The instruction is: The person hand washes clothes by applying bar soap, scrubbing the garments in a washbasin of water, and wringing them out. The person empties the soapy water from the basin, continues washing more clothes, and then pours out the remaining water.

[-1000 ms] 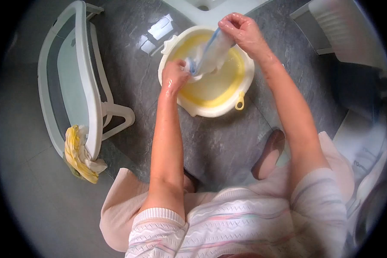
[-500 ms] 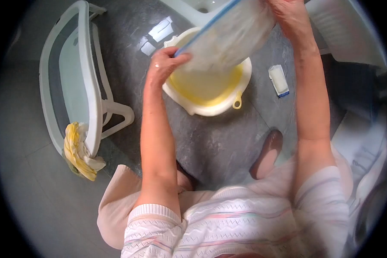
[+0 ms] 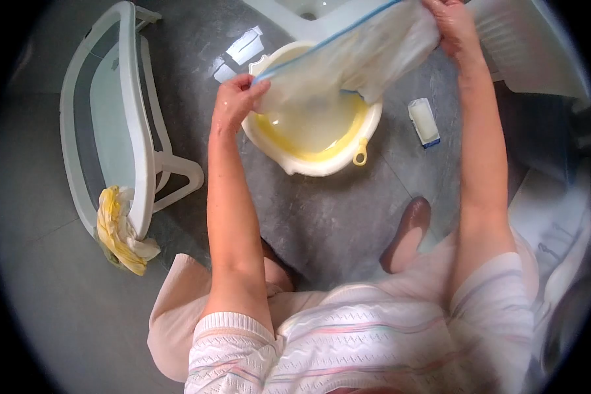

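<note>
A wet white cloth with blue edging is stretched slantwise between my two hands. My left hand pinches its lower left corner, thumb and fingers closed on the blue edge. Higher up at the right, my right hand grips the other end, its fingers wrapped in the fabric. Under the cloth stands a round cream and yellow basin holding cloudy water. The cloth hides the basin's back part, and a fold hangs over its right rim. I cannot tell what kind of garment or cloth it is.
To the left stands a white and grey folding tub with a yellow and white cloth draped over its near end. A bar of soap in an opened wrapper lies right of the basin. A white fixture is at the back.
The cloth has dropped out into a longer, slanting stretch with a fold hanging down. My left hand has moved slightly left, my right hand slightly right.
</note>
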The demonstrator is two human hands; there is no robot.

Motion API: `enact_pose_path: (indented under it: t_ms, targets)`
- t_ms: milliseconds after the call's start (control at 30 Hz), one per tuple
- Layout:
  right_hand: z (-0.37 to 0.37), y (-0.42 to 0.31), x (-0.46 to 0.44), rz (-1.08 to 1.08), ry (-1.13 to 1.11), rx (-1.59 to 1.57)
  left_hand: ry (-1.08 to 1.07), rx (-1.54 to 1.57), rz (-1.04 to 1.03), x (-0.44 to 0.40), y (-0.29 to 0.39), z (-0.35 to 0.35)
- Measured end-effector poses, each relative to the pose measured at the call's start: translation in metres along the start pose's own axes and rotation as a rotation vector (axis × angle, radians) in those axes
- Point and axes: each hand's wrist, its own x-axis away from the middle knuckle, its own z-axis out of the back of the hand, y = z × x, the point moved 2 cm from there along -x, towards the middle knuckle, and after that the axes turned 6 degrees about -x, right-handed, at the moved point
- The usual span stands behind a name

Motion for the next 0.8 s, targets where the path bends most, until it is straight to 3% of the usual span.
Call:
enact_pose_path:
  t_ms: [100, 167, 233, 267, 333, 400, 500, 600, 633, 733, 767, 800]
  targets:
    - [-0.023, 0.017, 0.014, -0.202, -0.007, -0.043, -0.005, 0.481, 0.004, -0.001, 0.019, -0.007]
    - [-0.047, 0.036, 0.023, -0.222, -0.113, -0.017, -0.059, 0.72, -0.025, -0.003, 0.029, -0.021]
    - [-0.078, 0.041, 0.046, -0.118, -0.235, -0.11, -0.14, 0.938, -0.051, -0.002, 0.039, -0.038]
    - [-0.089, 0.042, 0.057, -0.066, -0.289, 0.035, -0.208, 0.971, -0.059, 0.003, 0.047, -0.044]
    - [-0.111, 0.046, 0.075, -0.082, -0.424, 0.027, -0.341, 1.032, -0.075, 0.018, 0.064, -0.049]
    - [-0.123, 0.049, 0.088, 0.183, -0.436, 0.188, -0.318, 0.966, -0.101, 0.021, 0.068, -0.049]
    - [-0.121, 0.055, 0.079, 0.22, -0.513, 0.211, -0.371, 0.903, -0.162, 0.017, 0.065, -0.046]
    - [-0.109, 0.044, 0.069, 0.039, -0.635, 0.055, -0.062, -0.067, -0.321, 0.015, 0.07, -0.016]
    - [-0.108, 0.038, 0.07, -0.109, -0.71, -0.072, 0.009, -0.118, -0.289, 0.016, 0.074, -0.007]
    - [-0.112, 0.001, 0.082, 0.03, -0.838, -0.137, -0.059, 0.054, -0.676, 0.012, 0.079, -0.015]
    - [-0.113, -0.008, 0.083, 0.061, -0.85, -0.117, -0.103, -0.094, -0.702, 0.007, 0.08, -0.018]
    - [-0.111, -0.017, 0.081, 0.1, -0.844, -0.023, -0.12, -0.112, -0.589, 0.005, 0.074, -0.016]
